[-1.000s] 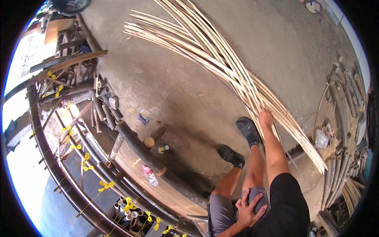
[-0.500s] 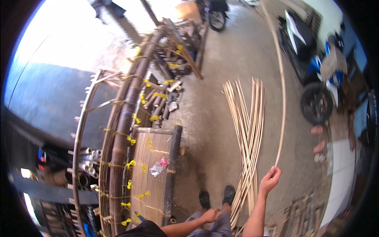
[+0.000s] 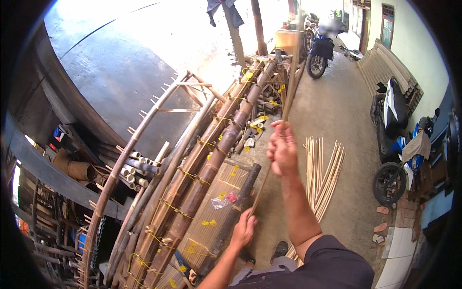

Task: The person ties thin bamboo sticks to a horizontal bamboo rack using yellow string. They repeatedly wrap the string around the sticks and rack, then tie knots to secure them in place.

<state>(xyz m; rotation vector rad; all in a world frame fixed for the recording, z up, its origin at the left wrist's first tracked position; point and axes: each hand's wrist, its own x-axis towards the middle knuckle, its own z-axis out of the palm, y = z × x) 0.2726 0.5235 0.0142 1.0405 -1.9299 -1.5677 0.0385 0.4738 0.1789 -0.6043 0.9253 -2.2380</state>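
So rn the R hand [image 3: 283, 149] is up in front of the body w/ its fingers curled in & clamped on a long bamboo strip [image 3: 291, 82], and the L hand [image 3: 244, 230] is lower down & off to the left, fingers together and closed round the same strip. It runs at a slant from the L hand up thru the R hand, then nearly straight up to the top edge of the view, where it's a bit blurry, so can't tell where that end stops. The rest, aka the pile of strips [image 3: 327, 183], lies on the concrete floor [image 3: 356, 144] just right of the R forearm, fanned into 2 bunches at the far end. Near the L hand there's a slatted bamboo panel [image 3: 195, 236] w/ a clear & red plastic bag [image 3: 224, 201] on top, and a dark pole [image 3: 249, 183] along its edge. Left of that, thick brown bamboo poles [image 3: 231, 137] w/ yellow ties. Over on the right: a blue & white motorbike [image 3: 391, 183], w/ sandals [image 3: 379, 239] on the floor near its wheel. One dark shoe [image 3: 280, 249] shows below the R forearm, btw.
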